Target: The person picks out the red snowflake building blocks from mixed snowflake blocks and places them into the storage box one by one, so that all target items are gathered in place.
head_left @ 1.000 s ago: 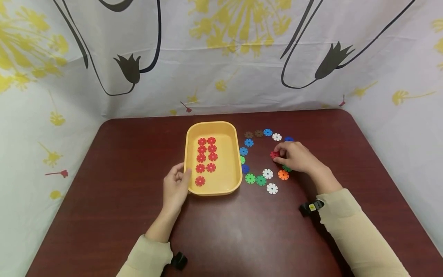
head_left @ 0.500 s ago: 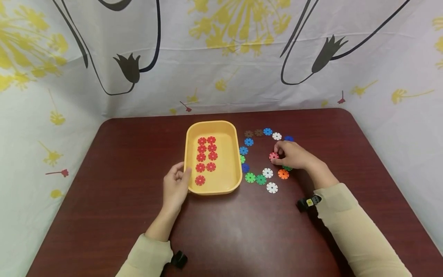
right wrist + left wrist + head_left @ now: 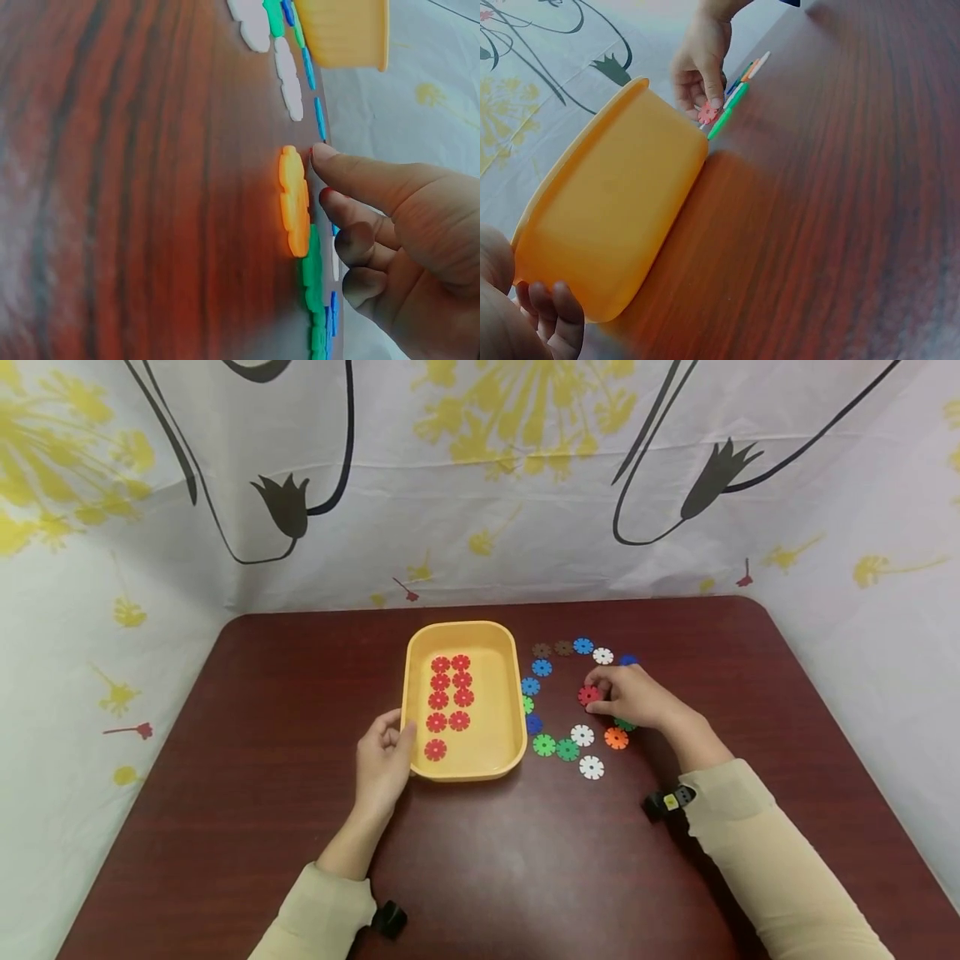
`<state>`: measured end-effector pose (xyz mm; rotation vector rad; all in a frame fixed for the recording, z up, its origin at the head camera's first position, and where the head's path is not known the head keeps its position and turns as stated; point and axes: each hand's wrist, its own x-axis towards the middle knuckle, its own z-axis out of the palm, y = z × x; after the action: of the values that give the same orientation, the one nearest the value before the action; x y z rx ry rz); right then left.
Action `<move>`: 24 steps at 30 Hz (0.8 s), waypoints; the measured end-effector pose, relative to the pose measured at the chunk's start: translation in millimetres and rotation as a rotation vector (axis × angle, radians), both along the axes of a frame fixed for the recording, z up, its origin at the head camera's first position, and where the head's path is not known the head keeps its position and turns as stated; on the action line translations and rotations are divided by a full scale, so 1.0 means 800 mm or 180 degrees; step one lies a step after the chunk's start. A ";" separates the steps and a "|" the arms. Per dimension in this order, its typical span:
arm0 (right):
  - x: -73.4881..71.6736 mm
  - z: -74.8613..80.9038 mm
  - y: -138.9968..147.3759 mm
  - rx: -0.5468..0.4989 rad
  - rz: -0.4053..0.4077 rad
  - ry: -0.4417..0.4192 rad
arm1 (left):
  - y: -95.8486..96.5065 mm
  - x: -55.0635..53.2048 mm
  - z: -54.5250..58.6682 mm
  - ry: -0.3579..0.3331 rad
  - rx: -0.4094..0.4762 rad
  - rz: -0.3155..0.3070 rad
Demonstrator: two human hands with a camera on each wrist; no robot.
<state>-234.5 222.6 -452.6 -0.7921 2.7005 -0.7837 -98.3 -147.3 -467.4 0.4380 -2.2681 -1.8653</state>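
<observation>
A yellow plastic tray (image 3: 491, 735) stands on the table with several red notched discs (image 3: 438, 699) lying in its left half. My left hand (image 3: 384, 767) grips the tray's left wall near the front corner, thumb over the rim and fingers outside. To the right of the tray, my right hand (image 3: 639, 700) pinches a red notched disc (image 3: 588, 696) between thumb and fingers. In the left wrist view this pinched disc (image 3: 708, 113) is tilted up, beyond the tray's far end. Some discs behind my right hand are partly hidden.
Around the right hand several loose discs lie flat on the dark red table (image 3: 480, 860), among them an orange disc (image 3: 617, 738), a white disc (image 3: 592, 767), a light green disc (image 3: 544, 745) and a brown disc (image 3: 542, 650). A patterned cloth (image 3: 480, 560) hangs behind the table.
My right hand has shifted slightly left with the red disc, whose face has turned in the fingers. My left hand and the tray stay in place.
</observation>
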 end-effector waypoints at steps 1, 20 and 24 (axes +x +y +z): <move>0.000 0.000 -0.001 -0.0008 0.0015 0.0010 | 0.000 0.000 0.000 -0.0002 0.0003 -0.0002; -0.005 0.009 -0.025 -0.0366 0.0158 0.0248 | 0.001 -0.001 -0.001 -0.0014 0.0006 0.0014; -0.003 0.023 -0.044 -0.0602 0.0199 0.0322 | 0.001 -0.001 -0.001 -0.0032 0.0025 0.0007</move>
<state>-237.1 187.5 -433.9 -0.9781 2.7023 -1.0216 -99.1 -146.3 -468.5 0.4518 -2.2667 -1.8757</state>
